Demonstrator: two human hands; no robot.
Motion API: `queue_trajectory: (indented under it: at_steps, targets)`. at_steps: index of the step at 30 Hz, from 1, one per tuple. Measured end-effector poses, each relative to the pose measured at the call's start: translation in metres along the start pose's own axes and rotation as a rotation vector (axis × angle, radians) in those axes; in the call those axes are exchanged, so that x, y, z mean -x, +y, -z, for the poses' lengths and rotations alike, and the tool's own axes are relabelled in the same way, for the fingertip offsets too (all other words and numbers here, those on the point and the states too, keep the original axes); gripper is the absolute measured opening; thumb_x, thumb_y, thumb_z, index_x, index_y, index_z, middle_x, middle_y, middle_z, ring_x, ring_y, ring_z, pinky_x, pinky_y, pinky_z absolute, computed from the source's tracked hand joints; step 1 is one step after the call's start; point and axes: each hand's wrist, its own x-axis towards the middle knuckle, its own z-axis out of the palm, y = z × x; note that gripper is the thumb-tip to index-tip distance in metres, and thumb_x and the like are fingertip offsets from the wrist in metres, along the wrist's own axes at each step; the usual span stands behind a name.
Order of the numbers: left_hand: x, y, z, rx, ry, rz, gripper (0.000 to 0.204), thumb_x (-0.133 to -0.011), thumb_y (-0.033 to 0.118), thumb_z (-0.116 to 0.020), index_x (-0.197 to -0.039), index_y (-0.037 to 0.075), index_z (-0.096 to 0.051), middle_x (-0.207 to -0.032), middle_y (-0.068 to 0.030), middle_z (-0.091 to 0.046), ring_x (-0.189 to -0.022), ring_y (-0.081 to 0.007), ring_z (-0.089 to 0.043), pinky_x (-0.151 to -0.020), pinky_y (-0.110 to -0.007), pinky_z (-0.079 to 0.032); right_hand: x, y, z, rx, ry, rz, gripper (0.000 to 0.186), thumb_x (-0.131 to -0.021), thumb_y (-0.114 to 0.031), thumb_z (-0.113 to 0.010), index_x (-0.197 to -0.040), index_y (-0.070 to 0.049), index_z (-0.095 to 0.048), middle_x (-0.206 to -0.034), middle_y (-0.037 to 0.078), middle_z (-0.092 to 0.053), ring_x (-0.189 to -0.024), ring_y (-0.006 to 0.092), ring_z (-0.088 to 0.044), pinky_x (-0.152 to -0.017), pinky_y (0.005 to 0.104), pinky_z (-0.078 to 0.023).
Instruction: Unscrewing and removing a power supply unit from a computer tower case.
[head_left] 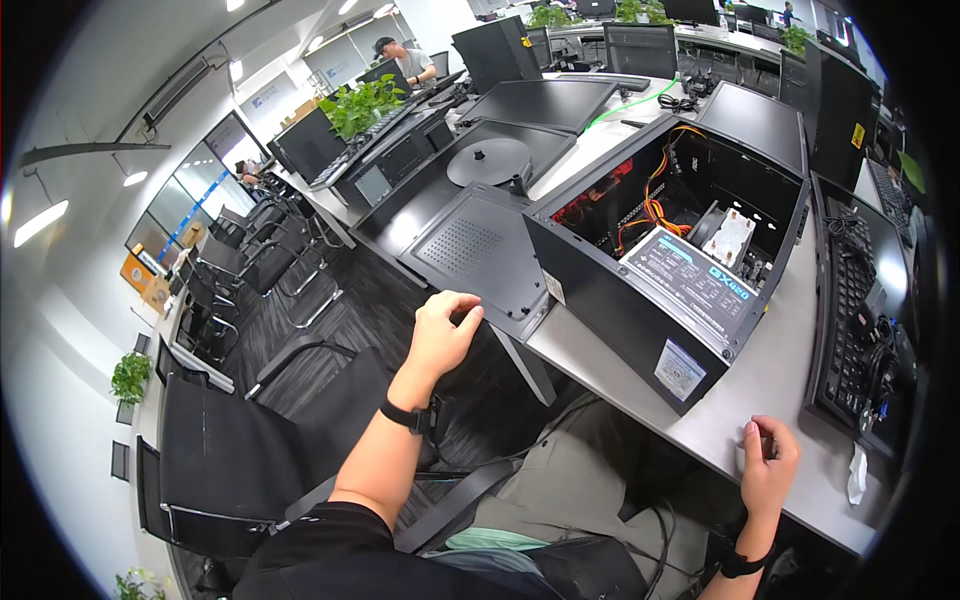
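Note:
My left hand (447, 330) hovers near the outer edge of the perforated black side panel (480, 260), fingers loosely bent, thumb apart, holding nothing visible. The panel lies left of an open black computer case (620, 310), which shows a labelled power supply (680, 280), coloured cables (660, 210) and a silver cooler (727, 240). My right hand (768, 460) is at the desk's front edge below the case, fingers curled in, nothing visible in them. A crumpled white tissue (857, 475) lies to its right.
Black keyboards (850, 330) and cables stand at right on the grey desk (740, 400); monitors (540, 100), a round stand (480, 160) and a plant (355, 105) behind. A black chair (230, 450) is at lower left. A co-worker (405, 60) works at the back.

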Motion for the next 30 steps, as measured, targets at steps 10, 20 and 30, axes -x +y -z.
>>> queue_trajectory:
  at_steps: [10, 20, 30]
  targets:
    - [-0.030, 0.010, -0.039, -0.229, -0.325, 0.220, 0.024, -0.086, 0.028, -0.079, -0.101, 0.009, -0.081, -0.098, -0.0102, -0.079, -0.094, -0.0279, -0.076, -0.089, -0.042, -0.054, 0.006, -0.006, 0.004, -0.018, 0.099, 0.163, 0.006, -0.090, -0.004, -0.075, -0.092, 0.001, -0.073, -0.084, 0.015, -0.074, -0.073, 0.0261, -0.072, -0.068, 0.0320, -0.055]
    - [-0.034, -0.015, -0.054, -0.227, -0.245, 0.112, 0.019, -0.084, 0.018, -0.082, -0.090, 0.001, -0.078, -0.085, -0.0150, -0.072, -0.079, -0.0290, -0.070, -0.075, -0.038, -0.054, -0.001, -0.009, 0.007, -0.045, 0.054, 0.151, 0.010, -0.092, -0.015, -0.077, -0.092, -0.005, -0.075, -0.082, 0.010, -0.074, -0.068, 0.0228, -0.072, -0.063, 0.0326, -0.056]
    - [-0.042, -0.012, -0.049, -0.370, -0.278, 0.062, 0.026, -0.088, 0.021, -0.082, -0.087, -0.003, -0.074, -0.080, -0.0167, -0.068, -0.072, -0.0296, -0.064, -0.072, -0.040, -0.052, -0.001, -0.001, 0.004, -0.060, 0.076, 0.144, 0.010, -0.091, -0.017, -0.077, -0.089, -0.008, -0.074, -0.080, 0.007, -0.073, -0.068, 0.0253, -0.072, -0.061, 0.0362, -0.055]
